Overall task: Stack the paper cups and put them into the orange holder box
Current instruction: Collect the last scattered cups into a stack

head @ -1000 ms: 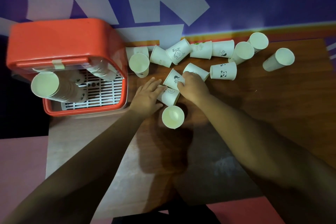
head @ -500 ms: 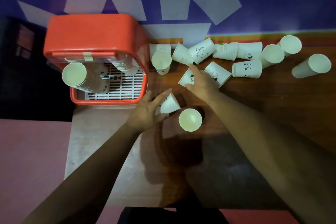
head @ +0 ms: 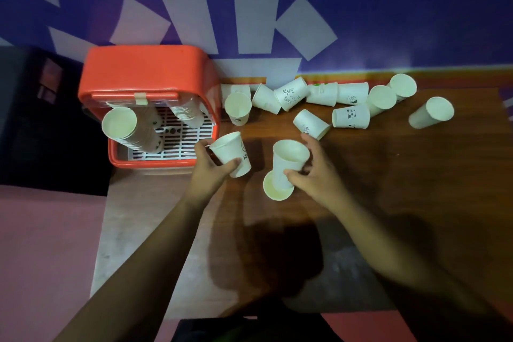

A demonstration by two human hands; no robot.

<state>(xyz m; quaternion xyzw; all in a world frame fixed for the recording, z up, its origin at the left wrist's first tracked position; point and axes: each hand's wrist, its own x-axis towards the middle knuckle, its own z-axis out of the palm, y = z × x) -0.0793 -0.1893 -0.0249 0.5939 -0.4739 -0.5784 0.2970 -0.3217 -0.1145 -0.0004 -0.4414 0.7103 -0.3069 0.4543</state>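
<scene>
Wall (head: 416, 8): purple with pale angular shapes, right behind the bench.
Bench (head: 416, 189): dark wood grain on the right, paler strip down the left side, and it carries everything.
Orange holder box (head: 144, 72): back left of the bench against the wall, front open, white slatted tray (head: 177, 144) inside.
Cup stacks (head: 130, 130): one long stack leans out of the box towards the camera, mouth showing; a second stack (head: 186, 114) leans deeper inside on the right.
Loose paper cups (head: 322, 93): a jumble along the wall, most on their sides, some printed with cartoon animals; a panda cup (head: 351, 116) lies just in front of the row, and one cup (head: 431, 112) sits apart, far right.
Left hand (head: 208, 175): grip closed round a printed cup (head: 231, 157), thumb and fingers pinching its side, cup tilted, lifted just in front of the box.
Right hand (head: 316, 175): fingers curled round a plain cup (head: 288, 164), mouth up.
Bottom cup (head: 277, 189): upright under the right-hand cup, which lines up with its mouth; whether it is seated inside, I cannot tell.
</scene>
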